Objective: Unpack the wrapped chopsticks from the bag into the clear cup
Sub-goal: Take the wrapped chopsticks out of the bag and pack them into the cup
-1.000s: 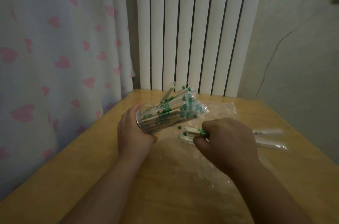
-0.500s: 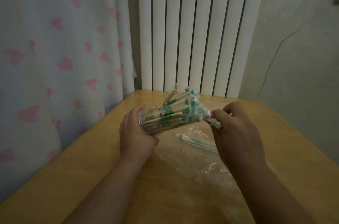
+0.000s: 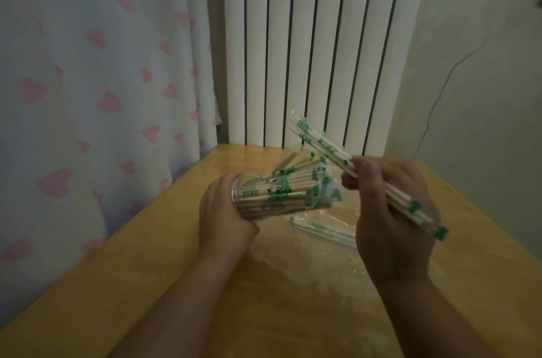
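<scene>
My left hand (image 3: 224,211) grips the clear cup (image 3: 264,199), tipped on its side with its mouth to the right. Several wrapped chopsticks with green print fill it and stick out. My right hand (image 3: 390,211) holds a small bundle of wrapped chopsticks (image 3: 322,146) above the table, just right of the cup's mouth, angled from upper left to lower right. More wrapped chopsticks (image 3: 319,230) lie on the clear plastic bag (image 3: 331,266), which is flat on the table beneath my hands.
The wooden table (image 3: 146,284) stands in a corner. A white radiator (image 3: 316,44) is behind it, a curtain with pink hearts (image 3: 88,79) hangs at the left, and a cracked wall (image 3: 484,79) is at the right.
My right hand picked up a bundle of wrapped chopsticks from the bag and raised it beside the cup's mouth. The left hand keeps the cup tilted.
</scene>
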`<state>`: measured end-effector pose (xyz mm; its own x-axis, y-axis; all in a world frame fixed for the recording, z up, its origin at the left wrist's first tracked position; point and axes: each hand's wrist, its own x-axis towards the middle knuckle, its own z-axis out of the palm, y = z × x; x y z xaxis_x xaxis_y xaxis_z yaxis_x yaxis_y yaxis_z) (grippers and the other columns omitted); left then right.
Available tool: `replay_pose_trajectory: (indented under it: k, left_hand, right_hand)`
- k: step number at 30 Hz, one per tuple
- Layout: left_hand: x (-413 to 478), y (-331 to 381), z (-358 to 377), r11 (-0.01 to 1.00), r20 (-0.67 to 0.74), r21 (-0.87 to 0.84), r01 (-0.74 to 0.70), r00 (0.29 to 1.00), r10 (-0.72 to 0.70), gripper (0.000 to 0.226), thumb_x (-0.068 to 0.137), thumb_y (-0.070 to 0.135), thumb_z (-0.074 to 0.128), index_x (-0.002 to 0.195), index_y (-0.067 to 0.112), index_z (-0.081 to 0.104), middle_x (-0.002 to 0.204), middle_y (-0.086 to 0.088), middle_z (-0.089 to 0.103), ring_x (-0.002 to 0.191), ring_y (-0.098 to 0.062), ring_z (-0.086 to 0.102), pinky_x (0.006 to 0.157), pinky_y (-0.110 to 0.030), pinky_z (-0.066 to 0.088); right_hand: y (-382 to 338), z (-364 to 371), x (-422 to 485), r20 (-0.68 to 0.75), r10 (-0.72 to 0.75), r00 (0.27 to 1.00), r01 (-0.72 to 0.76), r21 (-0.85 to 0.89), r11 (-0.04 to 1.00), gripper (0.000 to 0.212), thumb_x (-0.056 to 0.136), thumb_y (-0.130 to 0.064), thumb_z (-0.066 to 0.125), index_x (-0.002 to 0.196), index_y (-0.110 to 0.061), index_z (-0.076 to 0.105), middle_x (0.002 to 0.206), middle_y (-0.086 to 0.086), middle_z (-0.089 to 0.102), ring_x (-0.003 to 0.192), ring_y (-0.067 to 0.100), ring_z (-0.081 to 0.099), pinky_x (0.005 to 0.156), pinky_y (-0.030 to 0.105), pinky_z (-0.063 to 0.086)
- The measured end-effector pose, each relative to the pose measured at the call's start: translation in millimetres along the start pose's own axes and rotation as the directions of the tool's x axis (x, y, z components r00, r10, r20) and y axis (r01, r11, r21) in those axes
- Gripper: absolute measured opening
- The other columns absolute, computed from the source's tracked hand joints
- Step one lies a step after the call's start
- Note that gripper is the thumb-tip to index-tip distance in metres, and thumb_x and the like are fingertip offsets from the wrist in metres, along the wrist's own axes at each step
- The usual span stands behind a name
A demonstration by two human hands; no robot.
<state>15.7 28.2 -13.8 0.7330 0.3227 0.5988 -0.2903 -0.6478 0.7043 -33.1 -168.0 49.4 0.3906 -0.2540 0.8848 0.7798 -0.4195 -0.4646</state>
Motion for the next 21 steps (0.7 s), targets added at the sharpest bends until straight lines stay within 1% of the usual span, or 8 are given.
replay_pose_trajectory:
  k: [2,5,10,13,15,18,20,21]
  left_hand:
    - [-0.6,1.0,-0.3,1.000,0.003,0.004,0.000,1.000,0.000,0.090,0.051,0.000,0.081,0.127,0.035,0.049,0.111,0.018,0.043,0.113,-0.014,0.045,0.086,-0.025,0.036]
    - [-1.0,1.8,0.3,1.000,0.009,0.013,0.003,1.000,-0.003,0.090,0.052,-0.001,0.081,0.128,0.035,0.048,0.111,0.019,0.042,0.114,-0.014,0.045,0.088,-0.025,0.037]
    - [-2.0,4.5,-0.4,1.000,0.020,0.029,-0.007,1.000,0.006,0.089,0.054,0.000,0.083,0.129,0.033,0.049,0.111,0.019,0.041,0.113,-0.013,0.044,0.092,-0.028,0.039]
    - [-3.2,6.9,-0.9,0.999,0.034,0.036,-0.012,0.999,0.010,0.087,0.056,0.002,0.083,0.129,0.033,0.049,0.112,0.019,0.041,0.112,-0.010,0.042,0.094,-0.031,0.040]
    - [-3.2,8.0,-1.0,0.999,0.039,0.033,-0.008,0.999,0.007,0.087,0.056,0.001,0.083,0.129,0.033,0.049,0.112,0.019,0.040,0.110,-0.007,0.039,0.093,-0.029,0.038]
    - [-2.5,8.9,-0.6,0.999,0.053,0.038,-0.007,0.999,0.005,0.087,0.056,0.000,0.083,0.129,0.034,0.049,0.112,0.020,0.040,0.111,-0.007,0.039,0.093,-0.028,0.038]
    - [-2.4,9.5,-0.4,0.999,0.057,0.046,-0.006,0.998,0.003,0.088,0.055,0.000,0.083,0.128,0.034,0.049,0.113,0.020,0.042,0.114,-0.010,0.042,0.095,-0.031,0.041]
    - [-2.6,9.8,-0.4,0.999,0.058,0.045,-0.004,0.998,0.001,0.088,0.054,0.000,0.083,0.128,0.034,0.049,0.113,0.020,0.042,0.115,-0.011,0.043,0.096,-0.032,0.042]
  right_hand:
    - [-6.9,-2.4,1.8,-0.013,0.107,0.994,-0.105,0.129,0.986,0.017,0.099,-0.029,0.049,0.094,-0.029,0.065,0.080,0.002,0.070,0.072,0.009,0.068,0.060,0.016,0.053]
    - [-9.0,-3.5,2.6,0.019,0.252,0.967,-0.250,0.226,0.942,0.023,0.100,-0.019,0.052,0.085,-0.020,0.068,0.065,0.008,0.068,0.054,0.012,0.065,0.048,0.022,0.050]
    - [-2.2,-1.0,4.3,0.108,0.300,0.948,-0.313,0.143,0.939,0.036,0.101,-0.020,0.050,0.069,-0.018,0.067,0.054,0.007,0.058,0.044,0.008,0.051,0.043,0.021,0.038]
    - [1.6,-1.5,6.6,0.129,0.310,0.942,-0.320,0.067,0.945,0.035,0.098,-0.026,0.050,0.069,-0.021,0.069,0.053,-0.008,0.059,0.050,0.004,0.052,0.048,0.022,0.039]
    - [0.4,-0.1,7.2,0.186,0.346,0.920,-0.358,0.037,0.933,0.032,0.096,-0.027,0.054,0.069,-0.024,0.071,0.060,-0.012,0.066,0.056,0.003,0.061,0.052,0.024,0.048]
    - [2.2,4.7,3.5,0.348,0.447,0.824,-0.471,-0.019,0.882,0.014,0.087,-0.034,0.065,0.075,-0.031,0.072,0.073,-0.009,0.074,0.067,0.006,0.070,0.056,0.023,0.056]
    - [2.1,5.6,1.2,0.412,0.486,0.771,-0.538,0.014,0.843,0.004,0.083,-0.031,0.070,0.084,-0.029,0.073,0.086,-0.002,0.074,0.073,0.008,0.071,0.060,0.021,0.057]
    - [0.9,4.8,1.7,0.435,0.495,0.752,-0.580,0.080,0.811,0.007,0.085,-0.026,0.069,0.090,-0.022,0.072,0.092,0.001,0.072,0.075,0.007,0.071,0.060,0.019,0.056]
